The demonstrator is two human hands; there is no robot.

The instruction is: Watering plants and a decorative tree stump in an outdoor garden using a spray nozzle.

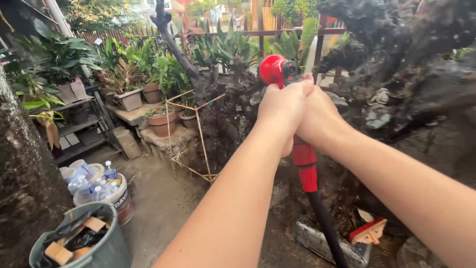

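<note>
Both my hands are wrapped around the grip of a red hose spray nozzle (275,69) held up in front of me. My left hand (282,111) is closed over the handle, thumb up near the nozzle head. Pressed against it from the right, my right hand (320,119) grips the same handle. The red lower part of the handle (306,168) sticks out below my hands and joins a black hose (327,228) that runs down to the ground. The nozzle head faces away, toward a dark gnarled tree trunk (228,114) and potted plants.
Potted plants (161,119) and metal shelves (79,129) stand at left. A white bucket of plastic bottles (106,191) and a grey bin of scraps (84,243) sit bottom left. A bamboo frame (191,134) leans by the trunk. A red brush (368,231) lies bottom right.
</note>
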